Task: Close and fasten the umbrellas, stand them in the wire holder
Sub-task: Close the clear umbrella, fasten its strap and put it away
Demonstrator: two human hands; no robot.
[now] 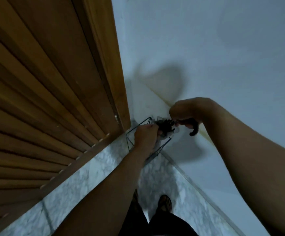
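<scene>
Mid-frame: right hand (pixel 184 111) gripping black curved umbrella handle (pixel 193 129), left hand (pixel 146 136) pinching folded canopy (pixel 165 128) over dark wire holder (pixel 133 132). Lowering step; next, likely steer tip inside frame.

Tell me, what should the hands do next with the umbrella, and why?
Probably lower it straight down. The right hand grips the black curved handle, the left hand holds the bunched see-through umbrella just over the dark wire holder in the corner, so it looks lined up.

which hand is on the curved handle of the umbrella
The right hand: it grips the black hooked handle by the white wall. The left hand instead holds the umbrella's bunched canopy over the wire holder.
</scene>
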